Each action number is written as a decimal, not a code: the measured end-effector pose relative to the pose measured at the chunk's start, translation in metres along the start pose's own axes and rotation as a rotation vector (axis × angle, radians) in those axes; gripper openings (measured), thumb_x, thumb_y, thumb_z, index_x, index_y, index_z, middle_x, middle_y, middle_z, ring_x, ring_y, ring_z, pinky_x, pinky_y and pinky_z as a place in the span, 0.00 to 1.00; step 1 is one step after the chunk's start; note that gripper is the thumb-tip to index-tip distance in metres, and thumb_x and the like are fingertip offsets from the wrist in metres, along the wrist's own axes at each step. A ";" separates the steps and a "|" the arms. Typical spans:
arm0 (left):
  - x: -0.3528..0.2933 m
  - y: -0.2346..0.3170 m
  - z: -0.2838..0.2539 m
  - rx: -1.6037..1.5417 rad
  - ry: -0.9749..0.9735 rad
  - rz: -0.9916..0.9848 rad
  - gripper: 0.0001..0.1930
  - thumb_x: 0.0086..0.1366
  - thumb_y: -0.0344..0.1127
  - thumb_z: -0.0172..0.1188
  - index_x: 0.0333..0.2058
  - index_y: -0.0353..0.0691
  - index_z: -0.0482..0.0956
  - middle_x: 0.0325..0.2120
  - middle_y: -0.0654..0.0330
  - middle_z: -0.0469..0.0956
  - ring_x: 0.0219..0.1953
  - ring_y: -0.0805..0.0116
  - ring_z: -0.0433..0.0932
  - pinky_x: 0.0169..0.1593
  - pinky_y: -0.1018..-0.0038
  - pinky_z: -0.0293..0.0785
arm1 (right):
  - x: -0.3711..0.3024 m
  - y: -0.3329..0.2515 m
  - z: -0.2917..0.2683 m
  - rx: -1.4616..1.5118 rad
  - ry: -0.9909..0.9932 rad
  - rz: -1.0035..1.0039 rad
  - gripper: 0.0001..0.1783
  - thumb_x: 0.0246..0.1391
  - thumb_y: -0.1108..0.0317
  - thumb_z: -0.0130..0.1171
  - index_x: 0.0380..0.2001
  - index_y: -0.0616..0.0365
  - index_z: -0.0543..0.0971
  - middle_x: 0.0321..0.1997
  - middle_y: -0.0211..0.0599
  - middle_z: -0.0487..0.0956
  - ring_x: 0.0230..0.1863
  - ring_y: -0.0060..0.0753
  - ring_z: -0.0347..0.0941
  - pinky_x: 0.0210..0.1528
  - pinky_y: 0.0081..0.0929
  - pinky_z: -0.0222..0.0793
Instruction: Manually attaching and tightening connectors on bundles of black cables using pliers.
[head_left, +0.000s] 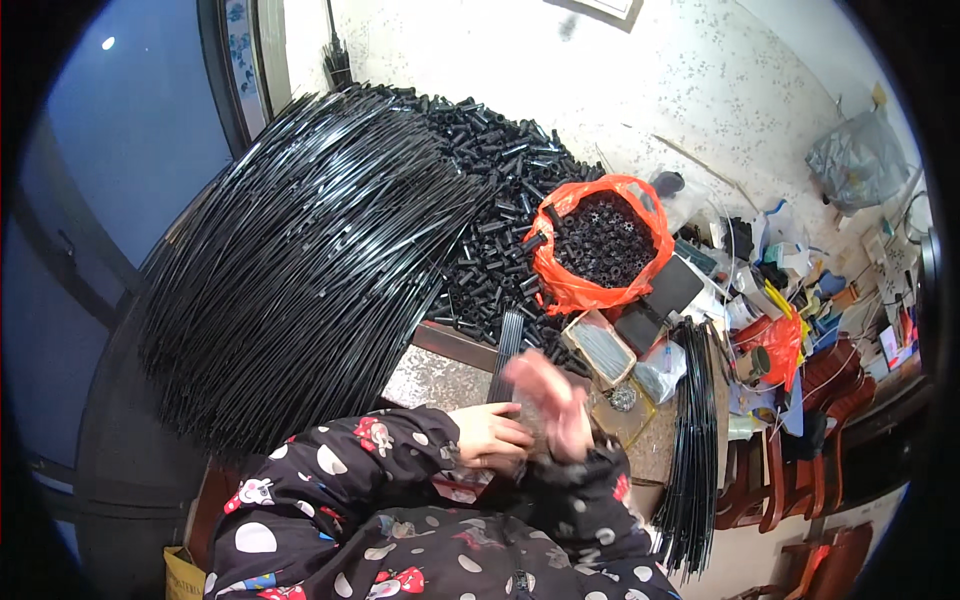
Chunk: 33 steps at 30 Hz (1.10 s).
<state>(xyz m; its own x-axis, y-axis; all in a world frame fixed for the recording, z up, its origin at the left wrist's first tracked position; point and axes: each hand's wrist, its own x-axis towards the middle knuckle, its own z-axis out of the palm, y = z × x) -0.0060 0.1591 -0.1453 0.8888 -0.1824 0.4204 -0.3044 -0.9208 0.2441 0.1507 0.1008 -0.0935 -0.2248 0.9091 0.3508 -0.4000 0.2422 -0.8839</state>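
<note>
At the near edge of the table my left hand [490,437] has its fingers curled together and pointing right. It lies at the near end of a small bundle of thin dark rods [509,345]; whatever is under the fingers is hidden. Just right of it, my right hand [555,402] is raised and smeared by motion, so its grip does not show. Beyond both hands spreads a heap of short black plastic tubes [500,240]. A large pile of long, thin black rods [310,260] fills the left side of the table.
An orange plastic bag [590,292] of small black parts stands among the tubes. Right of my hands are an open box [600,348], a clear bag [661,371] and a silvery ball [622,399]. More black rods [692,440] hang over the table's right edge, near wooden chairs [790,480].
</note>
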 end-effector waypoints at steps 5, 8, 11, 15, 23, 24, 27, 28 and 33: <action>0.006 0.014 -0.003 -0.393 0.139 -0.135 0.22 0.55 0.37 0.54 0.49 0.40 0.65 0.44 0.54 0.71 0.48 0.57 0.68 0.55 0.56 0.57 | -0.036 -0.055 0.048 -0.565 -0.069 0.296 0.14 0.46 0.79 0.56 0.39 0.68 0.75 0.34 0.36 0.78 0.35 0.21 0.72 0.40 0.18 0.68; 0.010 0.024 -0.004 -0.459 0.057 -0.261 0.25 0.52 0.38 0.56 0.50 0.42 0.66 0.44 0.54 0.71 0.50 0.56 0.68 0.55 0.57 0.57 | -0.051 -0.057 0.066 -0.518 0.260 0.350 0.10 0.48 0.76 0.57 0.36 0.61 0.77 0.29 0.34 0.79 0.32 0.17 0.72 0.36 0.17 0.69; 0.009 0.025 0.010 -0.391 0.132 -0.112 0.26 0.50 0.36 0.59 0.50 0.42 0.66 0.43 0.55 0.72 0.49 0.56 0.69 0.55 0.59 0.58 | -0.052 -0.070 0.071 -0.600 0.080 0.143 0.10 0.47 0.76 0.57 0.36 0.63 0.77 0.31 0.33 0.79 0.32 0.18 0.72 0.36 0.17 0.68; 0.008 0.020 0.016 -0.383 0.093 -0.149 0.23 0.51 0.35 0.59 0.47 0.40 0.69 0.43 0.61 0.73 0.46 0.66 0.72 0.57 0.61 0.56 | -0.038 -0.088 0.067 -0.810 -0.053 0.074 0.10 0.46 0.70 0.59 0.35 0.59 0.78 0.26 0.38 0.78 0.28 0.24 0.76 0.32 0.19 0.69; 0.042 0.048 -0.058 -0.590 0.481 -0.124 0.18 0.55 0.36 0.59 0.45 0.39 0.71 0.35 0.55 0.76 0.38 0.62 0.76 0.41 0.72 0.71 | 0.002 -0.106 0.051 -1.162 -0.555 -0.002 0.34 0.43 0.57 0.61 0.55 0.53 0.64 0.64 0.49 0.50 0.65 0.51 0.40 0.63 0.42 0.38; 0.043 0.056 -0.075 -0.562 0.432 -0.120 0.15 0.55 0.34 0.59 0.42 0.38 0.73 0.32 0.56 0.78 0.33 0.65 0.78 0.38 0.74 0.72 | 0.010 -0.105 0.046 -0.956 -0.557 0.006 0.41 0.40 0.52 0.63 0.56 0.56 0.61 0.64 0.48 0.48 0.65 0.49 0.41 0.62 0.42 0.40; 0.050 0.066 -0.108 -0.811 0.337 -0.249 0.10 0.56 0.32 0.58 0.37 0.36 0.77 0.28 0.58 0.79 0.30 0.72 0.78 0.35 0.79 0.72 | 0.027 -0.101 0.025 -0.244 -0.169 0.173 0.47 0.40 0.43 0.60 0.57 0.63 0.57 0.56 0.48 0.63 0.57 0.40 0.61 0.55 0.36 0.58; 0.044 0.064 -0.109 -0.850 0.310 -0.286 0.10 0.55 0.29 0.58 0.37 0.35 0.77 0.29 0.57 0.79 0.31 0.69 0.78 0.37 0.78 0.73 | 0.038 -0.091 0.001 -0.256 0.023 0.251 0.29 0.47 0.61 0.56 0.53 0.62 0.65 0.46 0.42 0.74 0.45 0.31 0.71 0.48 0.30 0.65; 0.052 0.065 -0.114 -0.785 0.351 -0.205 0.12 0.54 0.31 0.60 0.38 0.37 0.76 0.28 0.57 0.79 0.31 0.67 0.79 0.35 0.78 0.72 | 0.007 -0.028 -0.141 -1.823 0.297 0.190 0.06 0.38 0.68 0.59 0.24 0.56 0.79 0.26 0.37 0.71 0.33 0.42 0.69 0.36 0.34 0.66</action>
<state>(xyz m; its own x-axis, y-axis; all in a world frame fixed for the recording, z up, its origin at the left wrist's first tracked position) -0.0188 0.1296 -0.0082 0.8346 0.1955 0.5150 -0.4127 -0.3974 0.8196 0.2857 0.1479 -0.1098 0.0777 0.9377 0.3388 0.9853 -0.0203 -0.1697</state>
